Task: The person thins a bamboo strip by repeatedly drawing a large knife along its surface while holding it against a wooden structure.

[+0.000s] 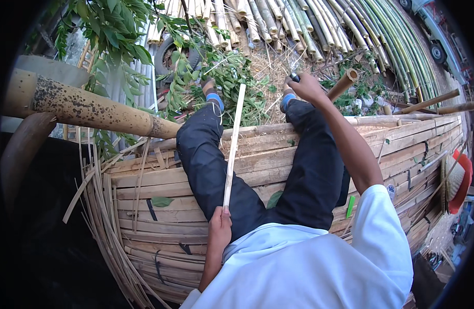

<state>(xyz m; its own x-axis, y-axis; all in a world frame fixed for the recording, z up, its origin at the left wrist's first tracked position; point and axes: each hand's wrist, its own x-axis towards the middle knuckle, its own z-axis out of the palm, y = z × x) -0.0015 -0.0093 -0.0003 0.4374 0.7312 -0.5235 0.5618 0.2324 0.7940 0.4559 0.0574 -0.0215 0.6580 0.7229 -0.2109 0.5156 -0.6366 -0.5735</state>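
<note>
My left hand (220, 226) is closed round the lower end of a pale bamboo strip (234, 144), close to my waist. The strip slants up and away over my left thigh, its far end beyond my knee. My right arm reaches forward past my right knee. In my right hand (306, 87), closed, is a tool with a dark handle (295, 77); its working end is too blurred to make out. The two hands are far apart, and the tool does not touch the strip.
I sit on stacked, bound bamboo slats (164, 193). A thick bamboo pole (97, 108) juts in from the left above thin loose strips (100, 206). Leafy branches (118, 31), a tyre (177, 59) and many bamboo poles (319, 26) lie ahead. A red-rimmed hat (461, 180) is at right.
</note>
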